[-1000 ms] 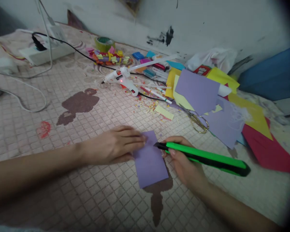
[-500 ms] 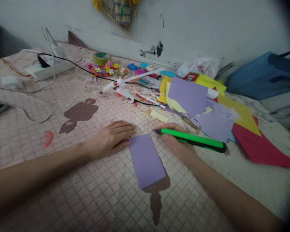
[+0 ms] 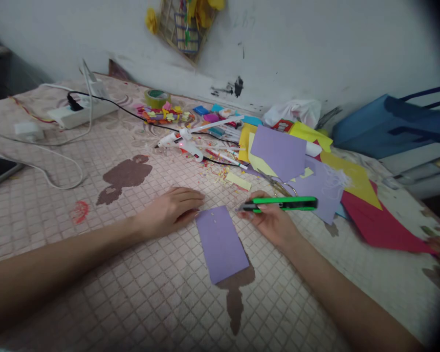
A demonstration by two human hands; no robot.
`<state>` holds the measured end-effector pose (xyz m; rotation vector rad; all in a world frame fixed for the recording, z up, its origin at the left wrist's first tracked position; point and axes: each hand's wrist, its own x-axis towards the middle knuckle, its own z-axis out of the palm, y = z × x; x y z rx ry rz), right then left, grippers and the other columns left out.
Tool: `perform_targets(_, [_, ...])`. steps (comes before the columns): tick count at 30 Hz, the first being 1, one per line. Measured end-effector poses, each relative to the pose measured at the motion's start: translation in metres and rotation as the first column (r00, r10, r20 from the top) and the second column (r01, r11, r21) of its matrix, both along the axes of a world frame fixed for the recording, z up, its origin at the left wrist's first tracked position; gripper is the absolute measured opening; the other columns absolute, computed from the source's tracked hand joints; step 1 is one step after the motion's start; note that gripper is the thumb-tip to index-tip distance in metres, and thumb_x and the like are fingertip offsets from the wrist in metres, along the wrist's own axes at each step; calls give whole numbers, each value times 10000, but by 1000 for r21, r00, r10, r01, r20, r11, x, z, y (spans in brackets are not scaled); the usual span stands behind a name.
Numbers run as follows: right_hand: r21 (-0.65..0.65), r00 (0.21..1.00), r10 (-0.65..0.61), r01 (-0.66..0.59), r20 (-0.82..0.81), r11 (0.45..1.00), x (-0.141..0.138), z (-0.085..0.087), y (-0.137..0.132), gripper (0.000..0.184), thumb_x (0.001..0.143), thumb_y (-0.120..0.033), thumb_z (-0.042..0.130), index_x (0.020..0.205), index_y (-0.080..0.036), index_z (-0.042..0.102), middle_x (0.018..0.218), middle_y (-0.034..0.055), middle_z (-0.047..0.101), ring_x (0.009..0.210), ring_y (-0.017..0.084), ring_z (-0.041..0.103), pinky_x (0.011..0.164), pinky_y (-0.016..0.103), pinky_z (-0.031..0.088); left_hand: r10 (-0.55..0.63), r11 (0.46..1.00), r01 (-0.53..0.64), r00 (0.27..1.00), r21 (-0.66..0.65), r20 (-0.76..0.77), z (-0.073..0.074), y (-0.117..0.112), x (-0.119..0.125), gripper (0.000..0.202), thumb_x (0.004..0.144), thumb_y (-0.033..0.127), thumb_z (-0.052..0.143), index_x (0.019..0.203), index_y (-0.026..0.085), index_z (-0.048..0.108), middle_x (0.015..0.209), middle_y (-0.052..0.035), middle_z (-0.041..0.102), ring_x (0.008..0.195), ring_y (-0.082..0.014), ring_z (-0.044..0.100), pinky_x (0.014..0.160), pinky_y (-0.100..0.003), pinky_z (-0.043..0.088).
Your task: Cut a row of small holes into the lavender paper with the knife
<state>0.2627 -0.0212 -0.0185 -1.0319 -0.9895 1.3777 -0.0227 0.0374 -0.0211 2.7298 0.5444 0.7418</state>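
Note:
A green and black utility knife (image 3: 284, 203) is held in my right hand (image 3: 275, 224), just right of a small purple sheet of paper (image 3: 223, 247). The knife lies nearly level, its tip pointing left and its slider side facing me. Two small slits or marks show near the sheet's top edge. My left hand (image 3: 174, 210) rests flat, fingers stretched out, its fingertips at the sheet's upper left corner. Gold-handled scissors (image 3: 278, 187) lie behind the knife, partly hidden by it.
A white glue gun (image 3: 183, 144) stands behind among paper scraps. Coloured papers (image 3: 278, 151) are piled at the right, near a blue bag (image 3: 385, 127). Further left are a roll of green tape (image 3: 157, 99), a power strip (image 3: 82, 113) with cables, and a dark phone or tablet (image 3: 0, 171).
My right hand has rolled the utility knife, so its slider side now shows and it lies more level. The left hand and purple sheet stay put. The whole view has shifted slightly.

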Motion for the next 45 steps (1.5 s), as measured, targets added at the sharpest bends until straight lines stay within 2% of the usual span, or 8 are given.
perform_targets(7, [144, 974, -181, 161, 134, 976, 3, -3, 8, 165, 773, -240, 721, 932, -278, 700, 896, -13, 697, 823, 159, 661, 813, 328, 545, 2, 1000, -2, 1000, -1, 5, 0, 1, 0, 234, 988, 213, 503, 1161, 138, 642, 1244, -125, 674, 1163, -241, 627, 996, -442, 518])
perform_targets(12, [143, 979, -124, 101, 160, 984, 3, 0, 5, 135, 748, -265, 709, 881, -240, 715, 831, 23, 698, 721, 191, 655, 692, 354, 537, 9, 1000, -9, 1000, 0, 16, -1, 1, 0, 224, 986, 207, 509, 1155, 146, 642, 1238, -115, 677, 1153, -233, 631, 983, -430, 527])
perform_targets(16, [203, 958, -248, 216, 144, 955, 6, 2, 7, 154, 755, -249, 698, 908, -267, 705, 857, -7, 673, 752, 159, 620, 755, 329, 517, 6, 1000, -6, 999, 4, 44, 2, 0, 1, 230, 988, 194, 504, 1175, 148, 631, 1273, -116, 664, 1178, -223, 622, 1020, -425, 502])
perform_targets(21, [132, 935, -324, 307, 141, 942, 12, 1, 5, 226, 772, -258, 686, 996, -284, 697, 926, -15, 638, 693, 125, 581, 658, 291, 515, -73, 997, 72, 997, 29, 7, 12, 2, 18, 263, 989, 202, 504, 1213, 135, 622, 1276, -133, 664, 1157, -256, 631, 997, -465, 502])
perform_targets(25, [50, 943, -296, 292, 153, 955, 14, 4, -6, 201, 762, -256, 712, 963, -271, 708, 924, -10, 644, 699, 118, 579, 627, 260, 505, -179, 981, 171, 979, -93, -93, 29, 11, 33, 288, 975, 230, 545, 1237, 130, 612, 1246, -147, 669, 1155, -267, 626, 998, -438, 500])
perform_targets(30, [-46, 959, -237, 247, 156, 968, 16, 6, -18, 156, 734, -241, 738, 886, -222, 708, 673, -29, 558, 559, 95, 467, 453, 202, 362, -396, 900, 319, 883, -297, -252, 46, 20, 32, 898, 724, 338, 860, 1475, 158, 402, 1417, -192, 546, 1296, -319, 542, 1079, -440, 447])
perform_targets(38, [-75, 964, -245, 253, 106, 965, 18, 3, -13, 223, 707, -235, 773, 909, -259, 681, 699, -41, 546, 576, 91, 464, 446, 184, 355, -437, 873, 348, 868, -341, -235, 30, 16, 33, 1057, 707, 451, 847, 1555, 207, 265, 1572, -206, 339, 1494, -396, 224, 1192, -657, 156])
perform_targets(45, [-84, 962, -259, 266, 86, 960, 18, 4, -14, 234, 706, -223, 788, 916, -276, 699, 698, -43, 560, 592, 87, 479, 460, 174, 382, -435, 887, 388, 885, -250, -167, 21, 18, 37, 952, 756, 488, 799, 1516, 164, 325, 1471, -219, 480, 1410, -373, 406, 1190, -603, 222])
